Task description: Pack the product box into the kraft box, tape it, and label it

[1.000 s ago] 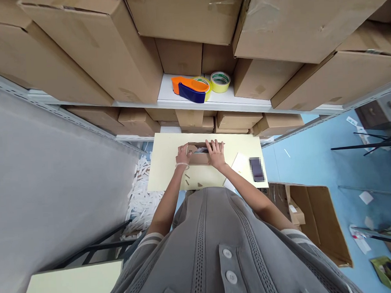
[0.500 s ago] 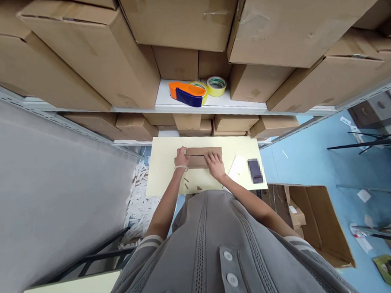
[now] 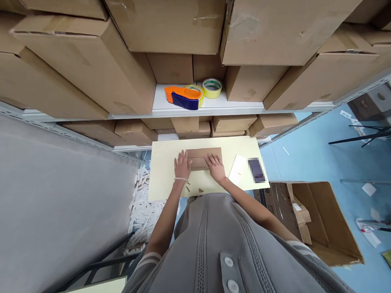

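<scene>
A small flat cardboard box (image 3: 199,159) lies on the pale yellow tabletop (image 3: 164,182), with a lengthwise seam across its upper face. My left hand (image 3: 182,165) rests at the box's left end, fingers stretched forward. On the box's right part lies my right hand (image 3: 216,166), its fingers spread flat over the surface. Several small brown cardboard scraps (image 3: 201,190) are scattered on the table near my body. White paper (image 3: 238,167) lies to the right of my right hand, beside a dark pixelated rectangle (image 3: 256,169).
Above the table, a shelf (image 3: 168,105) holds large cardboard boxes (image 3: 177,22), an orange and blue tape dispenser (image 3: 184,97) and a yellow tape roll (image 3: 212,88). An open carton (image 3: 328,218) stands on the floor at right; shredded paper (image 3: 146,215) lies at left.
My left fingers have gone from curled around the box's left end to stretched out. The box's upper face now looks flatter. The view has shifted slightly.
</scene>
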`<state>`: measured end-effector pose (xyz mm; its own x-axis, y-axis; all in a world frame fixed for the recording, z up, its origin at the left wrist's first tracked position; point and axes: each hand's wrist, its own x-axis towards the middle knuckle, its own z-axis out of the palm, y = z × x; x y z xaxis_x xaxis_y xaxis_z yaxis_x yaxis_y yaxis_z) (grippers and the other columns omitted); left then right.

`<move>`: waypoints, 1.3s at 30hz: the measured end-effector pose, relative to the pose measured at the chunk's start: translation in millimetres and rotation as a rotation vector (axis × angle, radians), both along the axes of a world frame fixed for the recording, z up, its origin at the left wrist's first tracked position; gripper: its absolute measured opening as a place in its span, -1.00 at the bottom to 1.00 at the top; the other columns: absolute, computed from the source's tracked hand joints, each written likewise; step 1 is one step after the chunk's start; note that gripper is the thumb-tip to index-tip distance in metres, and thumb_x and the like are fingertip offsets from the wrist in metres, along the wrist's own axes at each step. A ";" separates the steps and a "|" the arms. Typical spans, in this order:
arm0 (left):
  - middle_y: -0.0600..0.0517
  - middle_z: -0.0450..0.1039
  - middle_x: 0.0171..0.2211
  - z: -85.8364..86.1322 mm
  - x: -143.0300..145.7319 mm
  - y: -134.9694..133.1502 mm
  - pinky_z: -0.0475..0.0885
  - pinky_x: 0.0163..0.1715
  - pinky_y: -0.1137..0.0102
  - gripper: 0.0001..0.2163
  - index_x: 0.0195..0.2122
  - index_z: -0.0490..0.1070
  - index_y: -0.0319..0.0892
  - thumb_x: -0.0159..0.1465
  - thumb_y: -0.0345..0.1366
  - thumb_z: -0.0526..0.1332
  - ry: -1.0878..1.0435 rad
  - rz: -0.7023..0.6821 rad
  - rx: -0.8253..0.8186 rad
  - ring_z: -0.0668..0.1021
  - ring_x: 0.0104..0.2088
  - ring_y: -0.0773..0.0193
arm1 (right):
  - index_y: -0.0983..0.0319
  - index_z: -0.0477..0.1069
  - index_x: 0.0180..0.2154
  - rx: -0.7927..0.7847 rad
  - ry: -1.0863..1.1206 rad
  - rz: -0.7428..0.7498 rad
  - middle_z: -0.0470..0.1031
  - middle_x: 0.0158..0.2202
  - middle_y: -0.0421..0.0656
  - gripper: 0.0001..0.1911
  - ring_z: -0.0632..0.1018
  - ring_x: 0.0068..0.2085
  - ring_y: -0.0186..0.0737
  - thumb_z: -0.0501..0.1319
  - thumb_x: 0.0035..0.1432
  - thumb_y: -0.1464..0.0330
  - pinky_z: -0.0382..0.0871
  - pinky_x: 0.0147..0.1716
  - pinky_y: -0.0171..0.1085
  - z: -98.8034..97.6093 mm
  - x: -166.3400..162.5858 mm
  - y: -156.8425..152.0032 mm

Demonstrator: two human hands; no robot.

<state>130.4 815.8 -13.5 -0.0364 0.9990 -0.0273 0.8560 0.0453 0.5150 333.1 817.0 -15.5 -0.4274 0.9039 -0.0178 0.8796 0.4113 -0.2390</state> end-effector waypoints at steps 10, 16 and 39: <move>-0.13 -0.08 0.37 -25.9 59.9 -19.7 -0.14 0.34 0.13 -0.43 0.36 -0.08 -0.33 0.37 -0.19 -0.11 0.149 -0.302 0.031 -0.02 0.38 0.12 | 0.26 0.10 0.30 0.009 -0.051 -0.018 0.12 0.33 0.00 -0.44 0.15 0.32 -0.03 -0.01 0.27 0.47 -0.07 0.28 -0.01 3.4 -2.2 -7.7; -0.11 -0.08 0.37 -32.0 55.8 -20.5 -0.09 0.33 0.12 -0.41 0.37 -0.13 -0.28 0.33 -0.28 -0.04 0.169 -0.343 0.043 -0.01 0.37 0.13 | 0.28 0.21 0.24 -0.087 -0.033 0.003 0.26 0.26 0.03 -0.46 0.26 0.26 -0.03 0.10 0.22 0.44 -0.12 0.29 0.00 22.5 0.0 2.5; -0.10 -0.16 0.38 -44.1 53.7 -15.2 -0.09 0.33 0.14 -0.30 0.39 -0.31 -0.21 0.26 -0.40 -0.01 0.235 -0.351 0.135 0.02 0.36 0.17 | 0.30 0.38 -0.11 0.306 0.466 -0.064 0.50 -0.25 -0.02 -0.39 0.46 -0.19 -0.10 -0.09 0.27 -0.09 0.26 -0.06 -0.16 205.5 -95.8 209.3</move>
<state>184.0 800.5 -57.6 0.3159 0.9460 0.0726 0.9020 -0.3232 0.2861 237.3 1026.3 190.0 -0.2712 0.8628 0.4266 0.7350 0.4718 -0.4870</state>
